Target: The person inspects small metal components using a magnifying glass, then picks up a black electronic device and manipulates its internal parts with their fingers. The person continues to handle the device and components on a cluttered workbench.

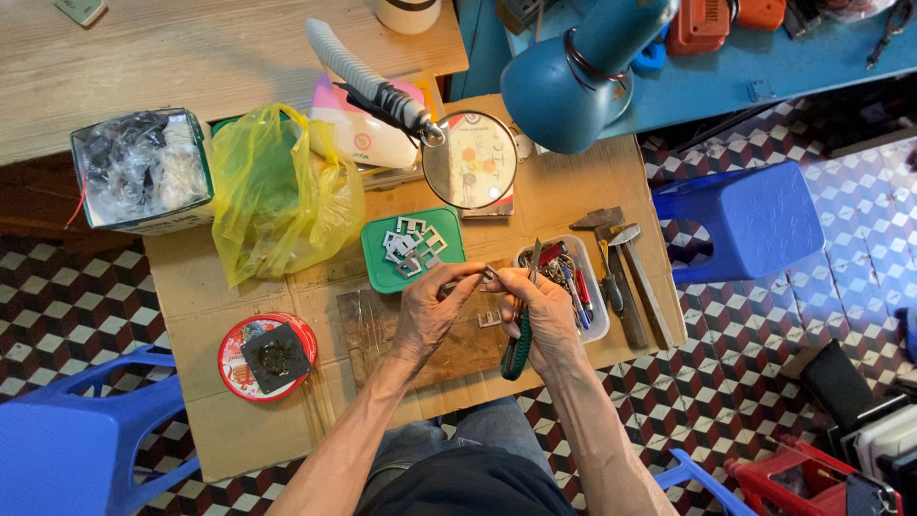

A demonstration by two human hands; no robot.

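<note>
While pinched, both hands (487,301) seemingly grip metal piece (489,276)

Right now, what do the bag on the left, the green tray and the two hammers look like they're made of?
The yellow bag: thin, glossy plastic film, crinkled and half see-through. The green tray: moulded plastic by its even colour and rounded corners; the pale angular pieces in it look like metal, though that is uncertain. The two hammers: dull grey metal heads, worn, on handles that seem wooden.

To your left, a yellow plastic bag (277,191) slumps beside a green-edged carton (143,172) stuffed with clear wrappers. Nearer you sits a round red tin (267,355); farther off, a white-and-pink labelled container (358,129).
</note>
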